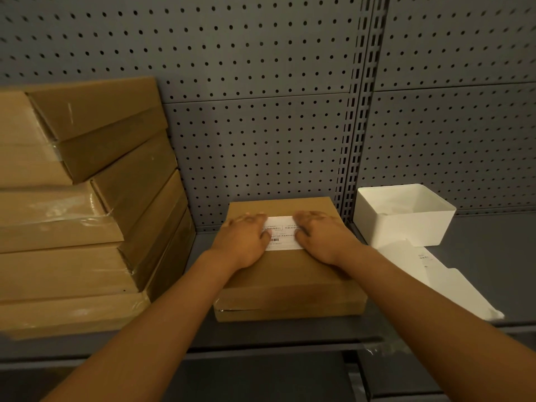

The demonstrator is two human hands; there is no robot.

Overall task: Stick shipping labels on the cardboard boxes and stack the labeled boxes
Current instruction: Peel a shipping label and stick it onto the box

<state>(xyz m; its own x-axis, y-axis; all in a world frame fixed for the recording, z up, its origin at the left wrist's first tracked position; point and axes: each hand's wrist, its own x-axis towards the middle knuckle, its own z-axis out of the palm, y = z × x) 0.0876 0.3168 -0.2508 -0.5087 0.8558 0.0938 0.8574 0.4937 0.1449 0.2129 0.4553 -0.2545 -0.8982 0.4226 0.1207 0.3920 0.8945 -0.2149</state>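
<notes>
A flat brown cardboard box (287, 274) is set on the dark grey metal shelf (478, 256), with a white printed shipping label (282, 233) lying on its top face. The label is pressed flat by the left hand (243, 242) and right hand (322, 236), fingers extended, nothing grasped. A leaning stack of taped brown cardboard boxes (87, 204) is seen at left; a white plastic bin (406, 216) and loose white label sheets (443, 282) at right.

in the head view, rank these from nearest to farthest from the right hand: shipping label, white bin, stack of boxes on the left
1. shipping label: under the right hand, which presses its right end onto the box.
2. white bin: to the right of that hand, on the shelf by the pegboard.
3. stack of boxes: far left, beyond the left hand.
</notes>
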